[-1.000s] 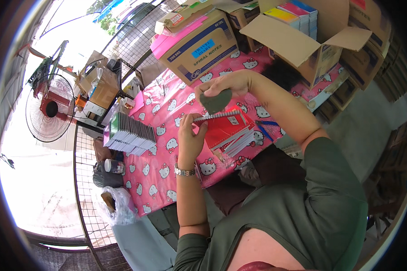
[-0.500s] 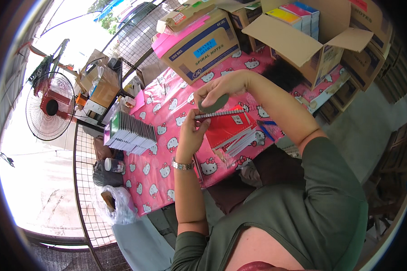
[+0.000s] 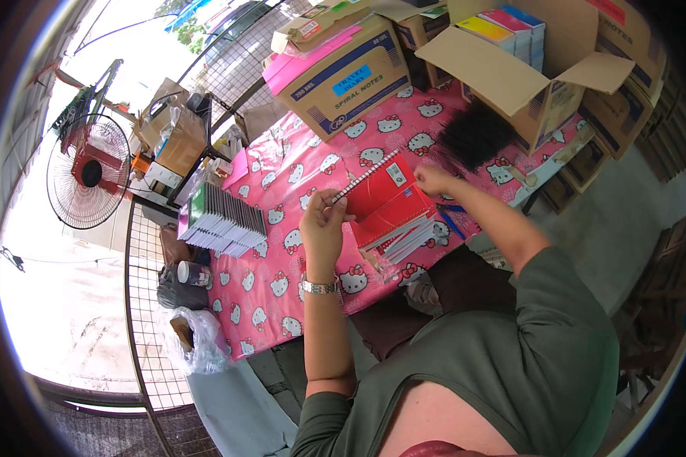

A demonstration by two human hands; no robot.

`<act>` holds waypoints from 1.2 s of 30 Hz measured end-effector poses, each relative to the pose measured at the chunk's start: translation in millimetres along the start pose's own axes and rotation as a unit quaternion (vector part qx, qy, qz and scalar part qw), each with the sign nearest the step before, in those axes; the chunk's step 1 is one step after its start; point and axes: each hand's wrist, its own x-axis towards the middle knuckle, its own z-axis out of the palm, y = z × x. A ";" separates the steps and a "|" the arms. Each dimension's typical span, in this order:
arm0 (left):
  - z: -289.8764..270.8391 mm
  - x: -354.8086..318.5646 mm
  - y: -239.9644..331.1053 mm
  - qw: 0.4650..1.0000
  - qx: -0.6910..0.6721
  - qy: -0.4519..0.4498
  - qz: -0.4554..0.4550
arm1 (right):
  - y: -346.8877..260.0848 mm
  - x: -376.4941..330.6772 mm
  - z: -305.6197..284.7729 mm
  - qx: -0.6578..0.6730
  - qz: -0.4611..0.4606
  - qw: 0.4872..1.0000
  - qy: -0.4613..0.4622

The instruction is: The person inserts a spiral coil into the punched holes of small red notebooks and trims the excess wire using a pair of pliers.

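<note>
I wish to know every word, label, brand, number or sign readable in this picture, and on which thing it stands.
Locations only, wording not copied:
Large brown cardboard box: dark print, readable.
Rectangular blue paper label on that box: dark print, readable.
Brown cardboard box at far upper right: dark print, partly readable.
White rectangular sticker on the red-covered spiral notebook: too small to read.
Remaining print: too small or blurred.

You see red-covered, rectangular paper notebooks (image 3: 385, 199), a pink plastic tablecloth (image 3: 270, 346) patterned with white, red-bowed cat faces, and, near, your dark-green cloth shirt (image 3: 472, 365).
</note>
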 end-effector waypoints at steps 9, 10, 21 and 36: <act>23.3 -16.6 -5.6 0.990 0.079 0.086 0.075 | -19.3 -188.3 30.0 -0.177 -0.013 0.969 0.172; 21.8 -14.4 -6.4 0.991 0.087 0.073 0.071 | -17.8 -190.5 29.2 -0.173 -0.001 0.975 0.138; 17.8 -19.7 -16.9 0.996 0.027 0.072 0.051 | -213.2 -182.7 -78.3 0.042 -0.264 0.927 0.265; 3.6 -41.2 -41.5 0.961 0.064 0.202 0.179 | -218.7 -188.0 -66.2 0.496 -0.151 0.855 0.008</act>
